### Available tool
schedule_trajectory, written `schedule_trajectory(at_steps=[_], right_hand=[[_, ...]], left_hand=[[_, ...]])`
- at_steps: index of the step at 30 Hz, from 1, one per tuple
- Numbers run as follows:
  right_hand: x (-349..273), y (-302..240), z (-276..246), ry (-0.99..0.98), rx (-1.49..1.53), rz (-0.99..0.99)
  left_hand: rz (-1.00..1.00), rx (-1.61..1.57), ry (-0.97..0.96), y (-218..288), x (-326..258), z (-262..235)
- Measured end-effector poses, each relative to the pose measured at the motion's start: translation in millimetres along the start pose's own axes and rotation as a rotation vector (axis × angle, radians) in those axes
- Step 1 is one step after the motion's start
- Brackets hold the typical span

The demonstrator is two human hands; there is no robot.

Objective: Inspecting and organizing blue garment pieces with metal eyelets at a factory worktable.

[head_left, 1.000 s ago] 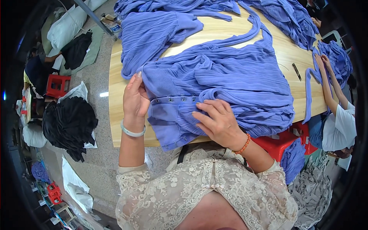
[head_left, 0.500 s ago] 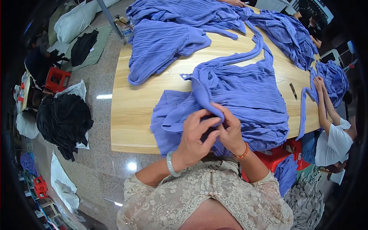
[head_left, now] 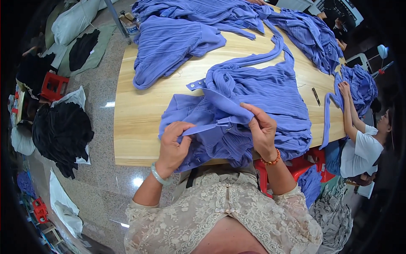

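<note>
A blue-violet pleated garment (head_left: 262, 97) lies on the wooden table (head_left: 135, 122) in front of me. My left hand (head_left: 175, 144) pinches a flat band of the garment near the table's front edge. My right hand (head_left: 262, 129) grips the same band further right, holding it stretched between both hands. A snap-studded strip (head_left: 195, 84) of the garment sticks out beyond my hands. A pale bangle sits on my left wrist and an orange bead bracelet on my right.
More blue-violet garments (head_left: 177, 42) are piled at the table's far side. A long fabric strip (head_left: 262, 57) curves across the middle. Another person (head_left: 359, 144) sits at the right edge handling blue cloth. A dark pen-like object (head_left: 316, 96) lies on the table. Black fabric (head_left: 63, 135) and red stools lie on the floor.
My hands have moved apart from a bunched grip, pulling a flat band of the garment out straight between them. The garment has shifted and unfolded slightly toward me.
</note>
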State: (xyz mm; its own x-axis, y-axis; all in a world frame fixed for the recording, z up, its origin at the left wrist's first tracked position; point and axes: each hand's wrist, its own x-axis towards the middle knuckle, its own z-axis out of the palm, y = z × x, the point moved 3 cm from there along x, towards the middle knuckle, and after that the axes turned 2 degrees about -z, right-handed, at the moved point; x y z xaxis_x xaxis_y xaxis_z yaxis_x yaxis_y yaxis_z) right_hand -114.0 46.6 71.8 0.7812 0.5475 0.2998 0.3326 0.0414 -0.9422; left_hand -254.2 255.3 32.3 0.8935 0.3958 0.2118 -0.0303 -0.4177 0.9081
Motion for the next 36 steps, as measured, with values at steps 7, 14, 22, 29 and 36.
schedule_trajectory(at_steps=[7, 14, 22, 29, 36], right_hand=[[15.5, -2.5, -0.8, 0.051, 0.114, 0.001], [26.3, -5.1, 0.0, 0.043, 0.173, 0.018], [19.7, 7.6, -18.9, 0.266, 0.490, 0.148], [24.8, -13.8, -16.8, 0.218, 0.168, -0.032], [24.6, -44.8, 67.4, -0.346, -0.100, -0.340]], left_hand=[[-0.089, -0.549, -0.109, 13.4, -4.8, -18.2], [0.059, -0.632, -0.193, 29.6, -6.3, -4.7], [0.392, -0.241, -0.295, 66.3, -19.0, 42.6], [0.281, -0.123, -0.195, 66.4, -6.3, 40.8], [-0.225, -0.669, -0.147, 11.4, 7.1, 26.5]])
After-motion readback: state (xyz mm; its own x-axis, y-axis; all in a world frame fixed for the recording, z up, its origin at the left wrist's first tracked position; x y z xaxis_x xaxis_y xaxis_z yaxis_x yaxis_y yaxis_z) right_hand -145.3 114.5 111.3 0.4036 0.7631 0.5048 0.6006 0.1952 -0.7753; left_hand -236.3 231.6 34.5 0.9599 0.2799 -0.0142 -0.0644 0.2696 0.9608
